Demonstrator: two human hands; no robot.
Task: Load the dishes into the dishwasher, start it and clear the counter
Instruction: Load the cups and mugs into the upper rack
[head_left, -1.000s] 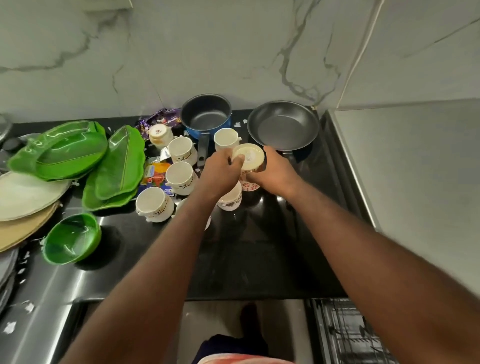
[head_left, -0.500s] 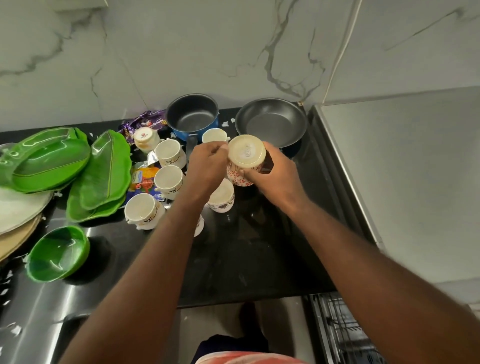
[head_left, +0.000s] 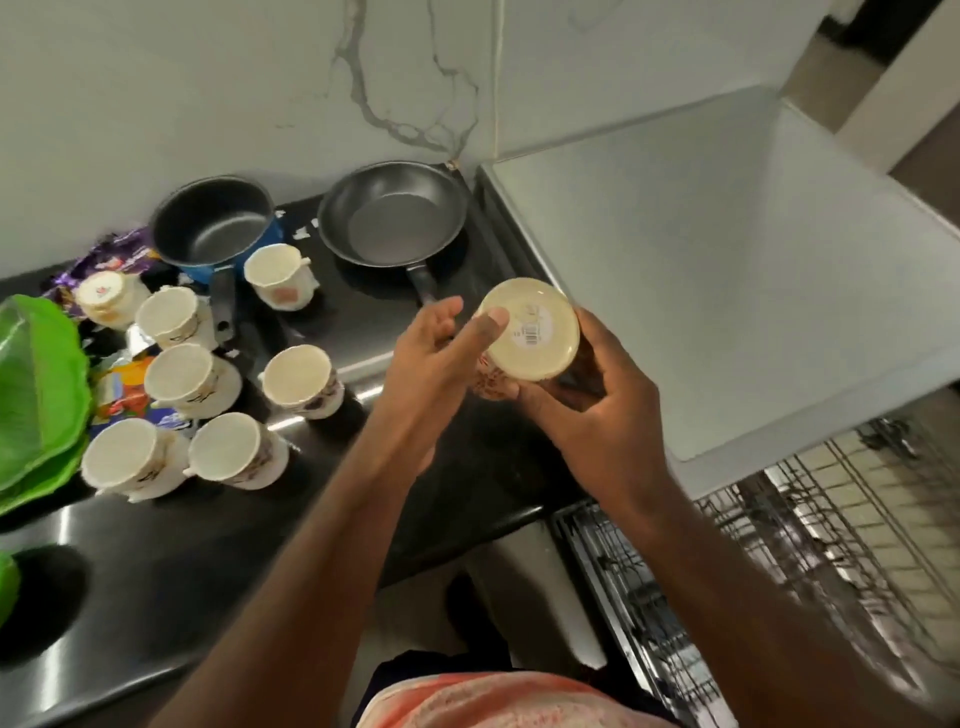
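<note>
An upturned cup (head_left: 535, 338) sits centre-right in the frame, above the edge of the dark counter (head_left: 322, 519). The right hand (head_left: 597, 415) curls round its body from below, while the left hand (head_left: 431, 358), fingers loose, lays only its thumb on the base. Should that one-handed grip slacken on the way to the dishwasher rack (head_left: 779, 519) at lower right, the cup could drop and chip. The palms hide its mouth and handle. The rack is blurred and cut off, its free slots unreadable.
</note>
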